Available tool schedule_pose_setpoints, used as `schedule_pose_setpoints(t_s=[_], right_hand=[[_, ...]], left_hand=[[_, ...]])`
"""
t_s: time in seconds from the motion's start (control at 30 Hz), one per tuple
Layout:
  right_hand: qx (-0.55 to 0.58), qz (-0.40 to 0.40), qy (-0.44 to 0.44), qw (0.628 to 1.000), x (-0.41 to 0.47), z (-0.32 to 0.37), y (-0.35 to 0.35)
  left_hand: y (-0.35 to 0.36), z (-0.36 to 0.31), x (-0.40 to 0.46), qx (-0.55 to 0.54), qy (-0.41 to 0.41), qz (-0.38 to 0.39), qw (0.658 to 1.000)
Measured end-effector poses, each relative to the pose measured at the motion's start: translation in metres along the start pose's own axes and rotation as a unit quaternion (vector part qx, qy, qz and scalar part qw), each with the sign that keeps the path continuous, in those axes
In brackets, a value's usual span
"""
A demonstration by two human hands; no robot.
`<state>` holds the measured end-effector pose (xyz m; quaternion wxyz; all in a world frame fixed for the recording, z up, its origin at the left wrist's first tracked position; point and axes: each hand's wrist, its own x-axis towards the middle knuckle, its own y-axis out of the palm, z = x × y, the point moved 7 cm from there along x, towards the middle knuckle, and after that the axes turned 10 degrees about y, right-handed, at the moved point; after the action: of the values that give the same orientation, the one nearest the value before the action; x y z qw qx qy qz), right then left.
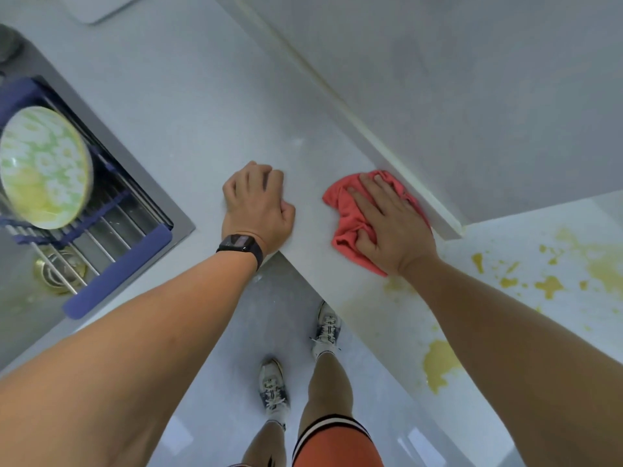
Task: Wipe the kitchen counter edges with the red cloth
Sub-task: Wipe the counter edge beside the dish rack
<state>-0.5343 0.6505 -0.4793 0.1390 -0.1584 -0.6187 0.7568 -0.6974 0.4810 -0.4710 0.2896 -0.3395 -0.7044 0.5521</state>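
Head view, looking down on a pale kitchen counter (188,106). No brand, label or writing can be read on any item.

Far left: a sink (20,298) set into the counter, spanned by a blue-framed drying rack (118,264) that carries a green-and-white patterned bowl (43,166); a brass drain (57,271) shows below the bars.

Centre: the left hand (258,207), with a dark watch (241,246) at the wrist, rests on the counter at its near edge, fingers curled under and holding nothing. A bare strip of counter separates it from the red cloth (350,220).

Right of centre: the right hand (391,224) lies flat on the red cloth with fingers straight and spread, pressing it to the counter close to the near edge. The cloth's far side touches a white raised ledge (387,153) that runs diagonally along the counter.

Far right: yellow spill patches (549,284) scattered across the surface, just beyond the cloth.

Below: the floor (236,348) and two laced sneakers (273,389).
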Motion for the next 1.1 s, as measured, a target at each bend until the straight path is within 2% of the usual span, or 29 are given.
schedule_pose_setpoints(t_s=[0.47, 0.77, 1.0, 1.1], right_hand=[[0.001, 0.021, -0.137, 0.990, 0.090, 0.042, 0.000], [0.035, -0.022, -0.102, 0.994, 0.165, 0.090, 0.000], [0.047, -0.046, -0.100, 0.993, 0.164, 0.093, -0.002], [0.039, -0.072, -0.065, 0.995, 0.143, 0.086, -0.004]], left_hand=[[0.004, 0.002, 0.002, 0.008, -0.007, 0.015, 1.000], [0.005, 0.003, 0.002, 0.003, -0.018, 0.004, 1.000], [0.005, 0.005, 0.002, -0.002, -0.016, -0.006, 1.000], [0.004, 0.003, 0.003, -0.005, -0.005, -0.015, 1.000]])
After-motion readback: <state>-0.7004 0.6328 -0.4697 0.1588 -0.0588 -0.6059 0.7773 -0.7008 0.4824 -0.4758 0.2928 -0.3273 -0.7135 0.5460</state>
